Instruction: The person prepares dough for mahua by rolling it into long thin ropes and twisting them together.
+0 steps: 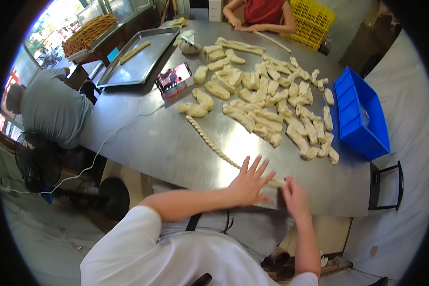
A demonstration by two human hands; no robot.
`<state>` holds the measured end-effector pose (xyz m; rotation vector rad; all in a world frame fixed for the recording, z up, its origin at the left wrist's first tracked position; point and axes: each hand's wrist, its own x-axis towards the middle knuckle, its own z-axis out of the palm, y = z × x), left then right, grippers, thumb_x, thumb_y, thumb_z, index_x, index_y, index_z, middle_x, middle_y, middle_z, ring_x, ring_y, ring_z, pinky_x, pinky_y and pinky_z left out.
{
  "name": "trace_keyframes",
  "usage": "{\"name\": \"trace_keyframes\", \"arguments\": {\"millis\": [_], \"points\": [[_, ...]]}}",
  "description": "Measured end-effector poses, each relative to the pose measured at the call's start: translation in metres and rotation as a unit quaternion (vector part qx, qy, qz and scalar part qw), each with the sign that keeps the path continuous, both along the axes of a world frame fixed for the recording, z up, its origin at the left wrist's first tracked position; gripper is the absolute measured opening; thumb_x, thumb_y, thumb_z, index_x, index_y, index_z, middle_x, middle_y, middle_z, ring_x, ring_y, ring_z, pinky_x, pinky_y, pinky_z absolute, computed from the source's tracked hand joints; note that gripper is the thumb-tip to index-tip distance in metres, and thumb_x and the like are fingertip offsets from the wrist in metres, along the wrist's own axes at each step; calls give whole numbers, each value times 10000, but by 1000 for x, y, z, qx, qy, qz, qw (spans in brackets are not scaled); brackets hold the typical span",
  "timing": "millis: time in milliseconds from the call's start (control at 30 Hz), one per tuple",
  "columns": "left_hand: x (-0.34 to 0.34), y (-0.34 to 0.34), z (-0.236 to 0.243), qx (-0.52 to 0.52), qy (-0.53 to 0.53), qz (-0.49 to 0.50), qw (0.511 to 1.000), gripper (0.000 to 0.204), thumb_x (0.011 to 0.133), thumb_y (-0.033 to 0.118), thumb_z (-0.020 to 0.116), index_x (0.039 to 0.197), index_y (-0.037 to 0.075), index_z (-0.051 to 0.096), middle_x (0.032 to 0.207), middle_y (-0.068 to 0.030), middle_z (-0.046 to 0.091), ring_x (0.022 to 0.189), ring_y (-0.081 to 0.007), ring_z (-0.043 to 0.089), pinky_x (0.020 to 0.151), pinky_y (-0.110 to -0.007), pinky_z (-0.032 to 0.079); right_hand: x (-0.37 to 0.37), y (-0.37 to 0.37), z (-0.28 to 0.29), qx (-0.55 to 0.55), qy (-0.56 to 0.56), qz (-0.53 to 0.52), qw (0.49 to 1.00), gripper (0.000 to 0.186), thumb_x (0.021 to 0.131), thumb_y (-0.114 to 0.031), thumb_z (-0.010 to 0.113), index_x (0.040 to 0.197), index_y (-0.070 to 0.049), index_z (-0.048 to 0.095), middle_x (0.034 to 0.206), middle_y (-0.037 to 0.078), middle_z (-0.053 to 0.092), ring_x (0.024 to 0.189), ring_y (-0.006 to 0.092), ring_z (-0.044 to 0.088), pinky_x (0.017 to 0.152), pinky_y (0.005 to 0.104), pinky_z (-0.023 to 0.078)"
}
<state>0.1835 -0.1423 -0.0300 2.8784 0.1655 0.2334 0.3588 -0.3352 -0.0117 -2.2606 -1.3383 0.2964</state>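
Observation:
A long twisted dough rope (pixel 209 143) runs slantwise over the steel table from the dough pieces down to my hands. My left hand (pixel 250 182) lies flat over its near part, fingers spread, and hides a stretch of it. At the rope's near end my right hand (pixel 295 195) is closed, thumb and fingertips pinching the dough; some blur covers its fingers. Beyond my hands, many pale dough pieces (pixel 267 97) are spread in a loose heap, some touching or overlapping. Two thicker dough lumps (pixel 193 110) rest by the rope's far end.
On the steel table (pixel 143 143) are a propped phone (pixel 173 77) with a white cable and a metal tray (pixel 140 57) holding one twisted strip. A blue crate (pixel 362 114) stands at the right edge. Across, another person's hands (pixel 245 26) work a dough rope; someone sits at left.

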Motion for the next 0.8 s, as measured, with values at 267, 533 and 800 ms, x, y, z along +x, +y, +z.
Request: {"name": "trace_keyframes", "arguments": {"millis": [267,533,800], "points": [[-1,4,-7,-12,-7,-86,996,954,1008,727,606,1666,50,471,1797,-198,332,1681,-438,250,1325,-679,223,-13,6,2,103,-163,86,977,156,927,-94,754,1030,-21,663,1272,225,688,1123,459,676,941,547,558],[59,33,-11,-1,-38,-70,997,934,1034,707,570,1674,36,457,1801,-181,332,1698,-369,229,1353,-652,182,-5,33,0,104,-225,47,968,168,963,-132,735,1069,-30,654,1251,229,697,1162,467,675,934,568,564],[81,31,-13,35,-100,-6,994,967,1035,752,508,1684,39,440,1807,-162,331,1706,-364,202,1340,-700,139,19,55,0,71,-143,-22,987,185,955,-133,738,1097,-49,653,1148,187,670,1139,443,642,875,585,522]]}}
